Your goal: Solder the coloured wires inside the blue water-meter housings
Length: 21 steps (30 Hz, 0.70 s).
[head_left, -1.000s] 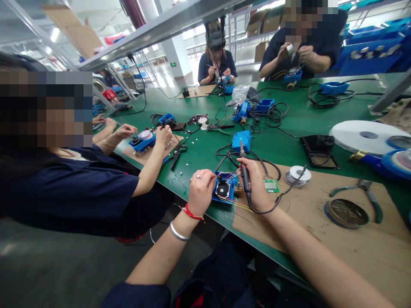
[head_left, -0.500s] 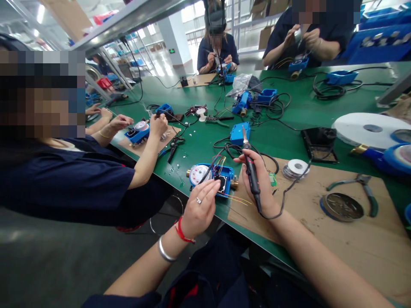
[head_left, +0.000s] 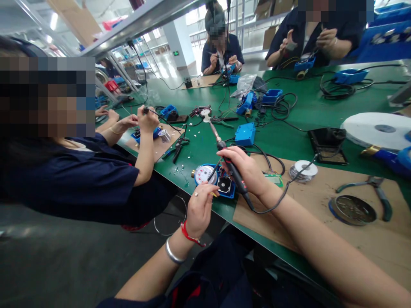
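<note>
My right hand (head_left: 245,169) is wrapped round a black soldering iron (head_left: 236,176), its tip pointing up and away to the left. Just below, my left hand (head_left: 201,203) is closed, with thin yellow wires (head_left: 213,194) showing at its fingertips. A short dark cable (head_left: 214,170) runs from near these fingers toward my right hand; whether I grip it is unclear. Behind the left fingertips lies a blue water meter (head_left: 231,195) with a round white dial (head_left: 205,174) and a black square part (head_left: 224,184). My right hand partly covers its far side.
On the cardboard (head_left: 308,214) are a green circuit board (head_left: 274,180), a solder spool (head_left: 302,171), a round tin (head_left: 352,210) and pliers (head_left: 382,196). A blue box lid (head_left: 244,134) and a soldering stand (head_left: 327,145) are beyond. A co-worker's arm (head_left: 146,149) is at left.
My right hand has moved left with the soldering iron, now over the meter. My left fingers have closed, and the wires that stretched right are drawn in to them.
</note>
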### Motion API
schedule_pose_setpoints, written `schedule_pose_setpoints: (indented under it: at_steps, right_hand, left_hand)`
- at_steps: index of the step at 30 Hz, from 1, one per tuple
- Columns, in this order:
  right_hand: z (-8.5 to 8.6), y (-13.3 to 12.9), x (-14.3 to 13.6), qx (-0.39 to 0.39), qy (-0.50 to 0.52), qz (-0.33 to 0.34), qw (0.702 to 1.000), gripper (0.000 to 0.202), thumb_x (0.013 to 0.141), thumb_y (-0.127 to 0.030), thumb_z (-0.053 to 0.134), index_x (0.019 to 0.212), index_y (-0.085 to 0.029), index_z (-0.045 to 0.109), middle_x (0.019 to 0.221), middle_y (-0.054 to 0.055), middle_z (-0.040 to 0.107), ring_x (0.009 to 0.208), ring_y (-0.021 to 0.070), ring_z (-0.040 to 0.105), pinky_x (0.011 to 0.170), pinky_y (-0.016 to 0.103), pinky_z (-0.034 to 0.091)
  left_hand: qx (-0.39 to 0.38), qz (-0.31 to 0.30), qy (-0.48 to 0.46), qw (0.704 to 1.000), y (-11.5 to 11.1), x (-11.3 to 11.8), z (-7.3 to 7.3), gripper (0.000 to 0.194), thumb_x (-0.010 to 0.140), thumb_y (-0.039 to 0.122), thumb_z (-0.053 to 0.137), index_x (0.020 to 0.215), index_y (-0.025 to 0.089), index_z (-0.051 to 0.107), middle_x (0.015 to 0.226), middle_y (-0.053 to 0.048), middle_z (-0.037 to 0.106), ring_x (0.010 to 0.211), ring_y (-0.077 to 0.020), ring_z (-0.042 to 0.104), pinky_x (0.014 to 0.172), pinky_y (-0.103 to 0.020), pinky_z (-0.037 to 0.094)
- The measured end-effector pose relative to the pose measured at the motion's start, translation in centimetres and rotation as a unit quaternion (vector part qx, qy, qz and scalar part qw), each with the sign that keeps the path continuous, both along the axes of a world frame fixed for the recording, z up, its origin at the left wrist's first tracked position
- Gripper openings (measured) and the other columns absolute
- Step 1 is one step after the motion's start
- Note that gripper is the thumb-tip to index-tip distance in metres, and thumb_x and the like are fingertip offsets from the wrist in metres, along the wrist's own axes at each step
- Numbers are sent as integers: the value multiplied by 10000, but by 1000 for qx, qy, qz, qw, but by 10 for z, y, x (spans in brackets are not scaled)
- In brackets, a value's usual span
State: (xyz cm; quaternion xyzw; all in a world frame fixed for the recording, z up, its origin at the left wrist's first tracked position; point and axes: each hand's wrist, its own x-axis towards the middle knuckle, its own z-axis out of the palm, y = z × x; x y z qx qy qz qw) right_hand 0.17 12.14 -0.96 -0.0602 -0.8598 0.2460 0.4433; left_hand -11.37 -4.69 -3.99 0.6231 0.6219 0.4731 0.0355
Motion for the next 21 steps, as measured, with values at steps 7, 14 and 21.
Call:
schedule_pose_setpoints:
  at_steps: [7, 14, 21]
  right_hand:
    - [-47, 1, 31, 20, -53, -99, 993, 345, 945, -188, 494, 1286, -236, 494, 1148, 110, 555, 1063, 242, 568, 904, 389, 506]
    - [-70, -1, 29, -53, -38, -130, 989, 404, 930, -196, 494, 1328, -262, 464, 1193, 104, 527, 1090, 254, 568, 936, 416, 499]
    - [-70, -4, 29, -68, -26, -129, 989, 428, 928, -167, 484, 1341, -274, 460, 1200, 101, 523, 1109, 257, 563, 938, 419, 499]
  left_hand:
    - [-41, 82, -260, 961, 21, -11, 8, 366, 970, 406, 424, 1145, 153, 622, 611, 30, 509, 622, -123, 565, 707, -266, 484]
    - [-43, 50, -343, 937, 34, -13, 17, 340, 959, 433, 445, 1163, 176, 535, 576, 60, 421, 515, -93, 403, 543, -213, 384]
    - [-30, 30, -342, 939, 29, -11, 17, 227, 949, 389, 485, 858, 190, 544, 538, 66, 425, 509, -88, 443, 575, -219, 407]
